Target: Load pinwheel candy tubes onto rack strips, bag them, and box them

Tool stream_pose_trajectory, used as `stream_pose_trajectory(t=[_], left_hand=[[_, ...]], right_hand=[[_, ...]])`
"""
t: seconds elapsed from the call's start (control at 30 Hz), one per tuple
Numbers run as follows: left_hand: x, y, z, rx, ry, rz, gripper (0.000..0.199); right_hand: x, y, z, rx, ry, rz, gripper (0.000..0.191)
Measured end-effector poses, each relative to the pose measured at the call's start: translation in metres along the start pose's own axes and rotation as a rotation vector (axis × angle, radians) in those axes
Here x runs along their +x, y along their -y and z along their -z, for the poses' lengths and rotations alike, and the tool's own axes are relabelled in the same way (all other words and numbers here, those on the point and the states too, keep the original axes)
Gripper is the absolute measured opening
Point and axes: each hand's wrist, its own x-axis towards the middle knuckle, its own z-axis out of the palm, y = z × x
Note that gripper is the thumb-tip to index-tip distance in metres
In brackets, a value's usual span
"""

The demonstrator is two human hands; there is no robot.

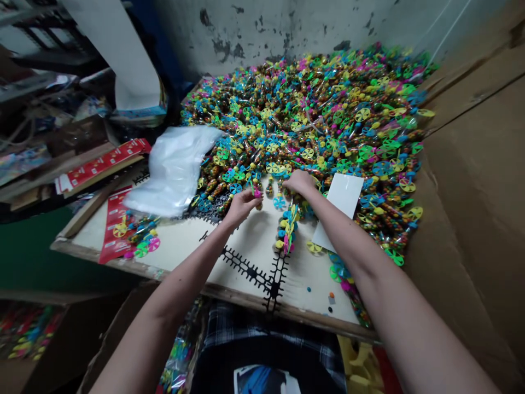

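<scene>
**Both hands at the near edge of the pinwheel heap**

Nearest on my feed, black comb-like plastic strips (250, 271) lie on the cream surface (176, 246), in front of the heap of pinwheel candy tubes (307, 115). A short strand of tubes with yellow and blue pinwheels (287, 230) sits just off the heap's near edge. At that edge, my left hand (241, 208) has its fingers curled, pinching a pink pinwheel tube (257, 192). My right hand (299, 183) is just beside it, fingers bent down onto the tubes, though I cannot tell whether it grips one. Left of the heap, red printed cards (117, 224) lie on the surface, and a white plastic bag (174, 169) touches the heap. A white card (340, 200) leans on its right side, with a cardboard sheet (471, 219) beyond. A stained concrete wall (262, 27) stands behind the heap.
</scene>
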Motion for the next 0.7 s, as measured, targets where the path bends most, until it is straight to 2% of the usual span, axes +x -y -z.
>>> stream_pose_trajectory(t=[0.07, 0.17, 0.23, 0.3, 0.43, 0.5, 0.6, 0.7], left_hand=[[-0.015, 0.004, -0.003, -0.041, -0.031, 0.015, 0.013], [-0.037, 0.01, -0.009, -0.093, -0.056, 0.014, 0.017], [-0.05, 0.016, -0.014, -0.109, -0.072, 0.0, 0.02], [-0.061, 0.022, -0.019, -0.108, -0.096, -0.013, 0.025], [-0.079, 0.036, -0.027, -0.039, -0.156, -0.026, 0.029], [-0.088, 0.04, -0.029, 0.045, -0.172, -0.033, 0.026], [-0.105, 0.038, -0.03, 0.197, -0.116, -0.016, 0.017], [-0.121, 0.034, -0.03, 0.336, -0.02, -0.045, 0.015]], right_hand=[[-0.002, -0.011, 0.002, 0.255, -0.064, 0.049, 0.025], [-0.02, -0.038, 0.002, 0.767, -0.15, 0.174, 0.025], [-0.048, -0.058, 0.0, 1.018, -0.154, 0.199, 0.03], [-0.086, -0.076, -0.009, 1.142, -0.129, 0.21, 0.033], [-0.17, -0.096, -0.047, 1.191, -0.052, 0.217, 0.039], [-0.201, -0.098, -0.072, 1.152, -0.052, 0.222, 0.039], [-0.227, -0.095, -0.102, 1.049, -0.116, 0.227, 0.033], [-0.235, -0.088, -0.115, 0.955, -0.154, 0.242, 0.028]])
